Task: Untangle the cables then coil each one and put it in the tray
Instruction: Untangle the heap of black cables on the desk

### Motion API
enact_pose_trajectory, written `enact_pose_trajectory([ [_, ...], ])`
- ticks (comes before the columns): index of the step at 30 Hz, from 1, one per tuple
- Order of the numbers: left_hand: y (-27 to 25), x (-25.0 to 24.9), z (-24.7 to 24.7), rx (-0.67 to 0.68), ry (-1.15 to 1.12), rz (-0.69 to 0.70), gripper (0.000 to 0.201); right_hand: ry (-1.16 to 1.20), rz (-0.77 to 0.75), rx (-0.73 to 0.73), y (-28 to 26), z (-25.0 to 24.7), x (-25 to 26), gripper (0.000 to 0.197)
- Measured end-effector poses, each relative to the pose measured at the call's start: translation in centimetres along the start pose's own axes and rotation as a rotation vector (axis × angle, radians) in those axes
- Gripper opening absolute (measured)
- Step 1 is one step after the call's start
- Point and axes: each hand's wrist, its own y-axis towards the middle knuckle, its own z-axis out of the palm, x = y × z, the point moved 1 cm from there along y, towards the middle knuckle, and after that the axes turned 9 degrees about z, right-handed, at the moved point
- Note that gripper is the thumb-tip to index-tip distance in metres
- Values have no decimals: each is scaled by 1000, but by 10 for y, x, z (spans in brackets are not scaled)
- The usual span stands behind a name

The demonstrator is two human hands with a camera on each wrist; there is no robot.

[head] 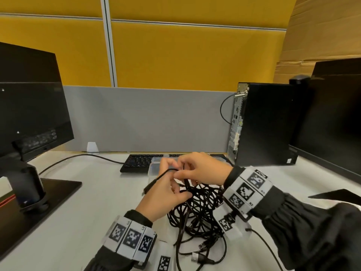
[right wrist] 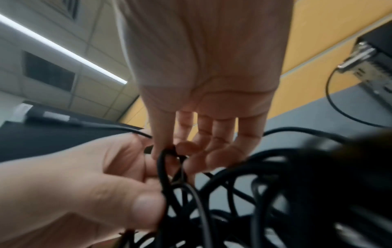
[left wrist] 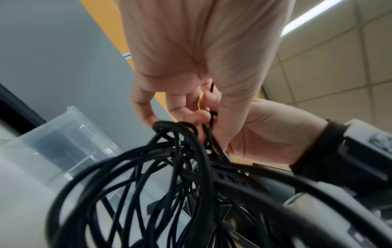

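A tangle of black cables (head: pixel 197 210) lies on the white desk, partly lifted, with plug ends (head: pixel 197 256) loose at the near side. My left hand (head: pixel 166 194) pinches strands at the top of the tangle, and one cable end (head: pixel 154 182) sticks out to its left. My right hand (head: pixel 197 169) pinches a strand just above it, thumb against fingers. In the left wrist view the cables (left wrist: pixel 169 176) hang below both hands. In the right wrist view my right fingers (right wrist: pixel 169 147) nip a cable loop. A clear plastic tray (head: pixel 154 163) sits behind the hands, mostly hidden.
A black keyboard (head: pixel 136 161) lies behind the tray. A monitor on a stand (head: pixel 29 114) is at the left, a black computer tower (head: pixel 261 124) and a second monitor (head: pixel 332 118) at the right. A grey partition (head: pixel 146 118) closes the desk's back.
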Motion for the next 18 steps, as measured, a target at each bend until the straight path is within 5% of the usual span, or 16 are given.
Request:
enact_pose_trajectory([
  [5, -1, 7, -10, -53, -129, -224, 74, 286, 29, -58, -10, -12, -19, 18],
  [7, -3, 13, -13, 85, -88, -364, 83, 430, 24, -75, -17, -17, -26, 14],
  [10, -7, 15, -9, 350, -92, -379, 93, 629, 7, -100, -26, -20, -32, 12],
  [12, -7, 13, -8, 372, -144, -357, 85, 742, -19, -122, -30, -21, -30, 11],
  [18, -5, 3, -6, 100, -317, -306, 43, 959, -51, -281, -34, -29, -28, 12],
])
